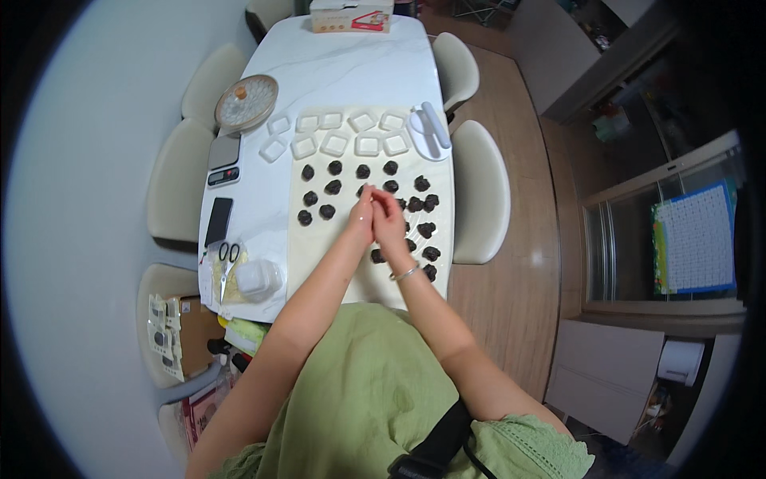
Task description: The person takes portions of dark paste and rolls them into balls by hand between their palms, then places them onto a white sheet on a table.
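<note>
My left hand and my right hand are pressed together above a cream mat. Whether something lies between the palms is hidden. Dark, lumpy balls are spread over the mat on both sides of my hands, one of them left of my left hand and another right of my right hand. One more ball shows partly behind my fingertips. Beyond the balls stand two rows of small clear plastic trays. A white oval kitchen tool with a grey handle lies at the mat's far right corner.
Along the table's left side are a round lidded basket, a digital kitchen scale, a black phone, scissors and stacked plastic containers. A printed box stands at the far end. Chairs flank the table.
</note>
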A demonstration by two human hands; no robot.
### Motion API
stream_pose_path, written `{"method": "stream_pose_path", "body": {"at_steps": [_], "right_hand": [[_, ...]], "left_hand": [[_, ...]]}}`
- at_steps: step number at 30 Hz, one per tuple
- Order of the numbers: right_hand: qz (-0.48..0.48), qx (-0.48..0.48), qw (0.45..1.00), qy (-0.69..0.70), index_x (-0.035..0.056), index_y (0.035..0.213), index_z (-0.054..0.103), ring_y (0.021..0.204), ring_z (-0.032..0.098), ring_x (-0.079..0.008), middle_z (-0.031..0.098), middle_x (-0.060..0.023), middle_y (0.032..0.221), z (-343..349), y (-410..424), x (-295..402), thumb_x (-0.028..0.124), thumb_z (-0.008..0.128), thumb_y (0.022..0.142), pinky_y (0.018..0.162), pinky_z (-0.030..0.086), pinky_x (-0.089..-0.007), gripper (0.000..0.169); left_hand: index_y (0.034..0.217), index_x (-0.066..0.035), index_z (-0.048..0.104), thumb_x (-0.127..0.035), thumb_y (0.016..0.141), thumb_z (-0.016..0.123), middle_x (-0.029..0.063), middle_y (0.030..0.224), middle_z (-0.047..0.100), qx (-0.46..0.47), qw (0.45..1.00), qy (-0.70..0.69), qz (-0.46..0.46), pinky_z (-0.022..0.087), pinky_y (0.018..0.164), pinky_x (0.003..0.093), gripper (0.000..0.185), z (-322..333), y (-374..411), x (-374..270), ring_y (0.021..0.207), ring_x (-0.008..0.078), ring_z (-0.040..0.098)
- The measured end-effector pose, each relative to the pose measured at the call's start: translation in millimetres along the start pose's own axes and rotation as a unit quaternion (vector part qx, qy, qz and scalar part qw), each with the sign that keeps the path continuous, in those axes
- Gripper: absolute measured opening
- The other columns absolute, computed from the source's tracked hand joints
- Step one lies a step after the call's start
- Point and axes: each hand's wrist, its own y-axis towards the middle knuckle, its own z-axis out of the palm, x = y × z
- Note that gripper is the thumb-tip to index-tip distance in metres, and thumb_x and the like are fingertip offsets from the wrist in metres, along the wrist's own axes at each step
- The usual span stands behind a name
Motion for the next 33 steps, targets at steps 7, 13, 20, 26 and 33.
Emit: {"method": "stream_pose_path", "body": {"at_steps": [7, 13, 20, 26, 33], "right_hand": [[-0.126, 0.068, 0.956, -0.257, 0.0067, 0.124, 0.054, 0.135, 0.033, -0.0386, 0.046, -0.0204, 0.138, -1, 19, 36, 0.021, 0.049, 0.094, 0.112, 0.022, -0.0466, 0.034], [-0.006, 0.179, 0.957, -0.226, 0.0035, 0.14, 0.037, 0.14, 0.021, -0.0388, 0.038, -0.0262, 0.142, -7, 10, 10, 0.011, 0.04, 0.093, 0.114, 0.017, -0.0419, 0.047], [-0.184, 0.219, 0.873, -0.394, 0.0068, 0.14, 0.039, 0.138, 0.031, -0.0316, 0.04, -0.0168, 0.144, 33, -44, 57, 0.031, 0.045, 0.097, 0.112, 0.02, -0.0521, 0.05], [-0.123, 0.134, 0.846, -0.501, 0.0084, 0.137, 0.044, 0.139, 0.027, -0.0331, 0.038, -0.0155, 0.145, 21, -13, 76, 0.043, 0.041, 0.096, 0.111, 0.014, -0.0581, 0.054], [-0.069, 0.187, 0.932, -0.304, -0.0009, 0.137, 0.04, 0.136, 0.024, -0.0461, 0.033, -0.0272, 0.145, 11, -14, 27, 0.012, 0.038, 0.092, 0.111, 0.02, -0.0546, 0.047]], "left_hand": [[0.129, -0.009, 0.047, -0.046, 0.099, 0.037, 0.0077, 0.127, 0.052, 0.154, 0.985, -0.078, -0.009, 0.042, 0.098, 0.0323, 0.049, 10, -56, 0, 0.116, 0.0182, 0.051], [0.144, -0.008, 0.032, -0.049, 0.1, 0.027, 0.0079, 0.144, 0.04, 0.164, 0.97, -0.181, -0.016, 0.027, 0.111, 0.0417, 0.06, -15, -57, -1, 0.132, 0.0261, 0.038], [0.144, -0.01, 0.03, -0.048, 0.099, 0.029, 0.0067, 0.148, 0.034, 0.52, 0.821, -0.233, 0.044, 0.025, 0.11, 0.0428, 0.059, -74, 4, 37, 0.136, 0.0231, 0.031], [0.144, -0.008, 0.029, -0.052, 0.098, 0.023, 0.0093, 0.147, 0.035, 0.374, 0.899, -0.226, -0.01, 0.024, 0.111, 0.0454, 0.064, -20, -70, 12, 0.135, 0.028, 0.032], [0.142, -0.006, 0.033, -0.042, 0.102, 0.022, 0.0126, 0.143, 0.041, 0.18, 0.952, -0.247, -0.007, 0.031, 0.108, 0.0454, 0.055, -30, -74, -16, 0.129, 0.0312, 0.041]]}}
